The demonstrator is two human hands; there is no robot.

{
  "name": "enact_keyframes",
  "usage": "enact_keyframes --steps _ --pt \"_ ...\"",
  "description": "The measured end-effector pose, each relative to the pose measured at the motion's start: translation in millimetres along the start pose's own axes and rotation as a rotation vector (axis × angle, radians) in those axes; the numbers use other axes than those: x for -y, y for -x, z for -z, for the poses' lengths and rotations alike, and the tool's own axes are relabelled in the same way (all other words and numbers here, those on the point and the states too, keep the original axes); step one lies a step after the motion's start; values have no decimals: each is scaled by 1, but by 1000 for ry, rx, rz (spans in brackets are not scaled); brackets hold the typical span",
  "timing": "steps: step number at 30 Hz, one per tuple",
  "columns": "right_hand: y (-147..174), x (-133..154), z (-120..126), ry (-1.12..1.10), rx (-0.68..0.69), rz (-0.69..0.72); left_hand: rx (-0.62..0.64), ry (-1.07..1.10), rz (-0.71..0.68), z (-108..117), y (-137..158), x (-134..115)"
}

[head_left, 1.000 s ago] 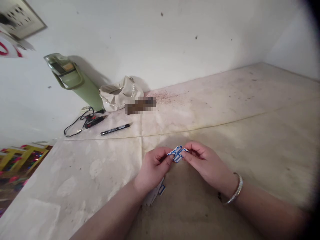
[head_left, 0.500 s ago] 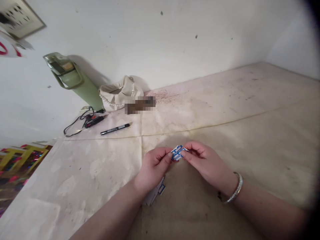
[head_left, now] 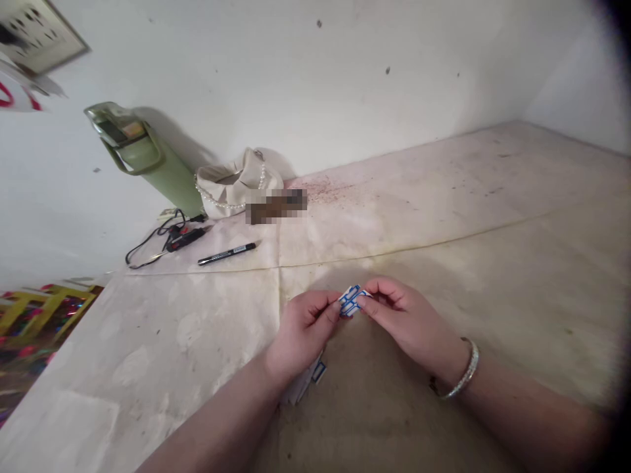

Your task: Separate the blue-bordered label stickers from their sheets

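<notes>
Between my two hands is a small sheet of white labels with blue borders (head_left: 350, 302), held above the table. My left hand (head_left: 306, 330) pinches its left side between thumb and fingers. On the opposite side, the thumb and fingertips of my right hand (head_left: 401, 322) close on the sheet. Whether it is one sheet or a few stacked together, I cannot tell. Beneath my left wrist lie more white label sheets (head_left: 318, 372), partly hidden by the forearm; one shows a blue border.
A black marker pen (head_left: 227, 253) lies beyond my hands. Farther back are a black corded tool (head_left: 185, 238), a green bottle (head_left: 162, 164), a cream bag with pearls (head_left: 229, 187) and a blurred-out brown object (head_left: 276, 207). A pale cloth covers the table (head_left: 197, 328), which meets the wall.
</notes>
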State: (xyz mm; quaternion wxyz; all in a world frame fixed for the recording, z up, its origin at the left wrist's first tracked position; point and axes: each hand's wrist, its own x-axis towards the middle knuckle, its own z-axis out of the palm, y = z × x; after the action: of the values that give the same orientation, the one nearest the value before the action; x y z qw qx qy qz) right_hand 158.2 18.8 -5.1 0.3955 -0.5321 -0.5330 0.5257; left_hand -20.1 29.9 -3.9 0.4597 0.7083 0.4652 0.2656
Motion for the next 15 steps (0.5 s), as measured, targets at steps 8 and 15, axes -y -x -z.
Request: enact_keyframes --steps 8,15 --pt "0 1 0 32 3 6 0 -42 -13 0 0 0" --pt "1 -1 0 40 1 16 5 -68 -27 0 0 0"
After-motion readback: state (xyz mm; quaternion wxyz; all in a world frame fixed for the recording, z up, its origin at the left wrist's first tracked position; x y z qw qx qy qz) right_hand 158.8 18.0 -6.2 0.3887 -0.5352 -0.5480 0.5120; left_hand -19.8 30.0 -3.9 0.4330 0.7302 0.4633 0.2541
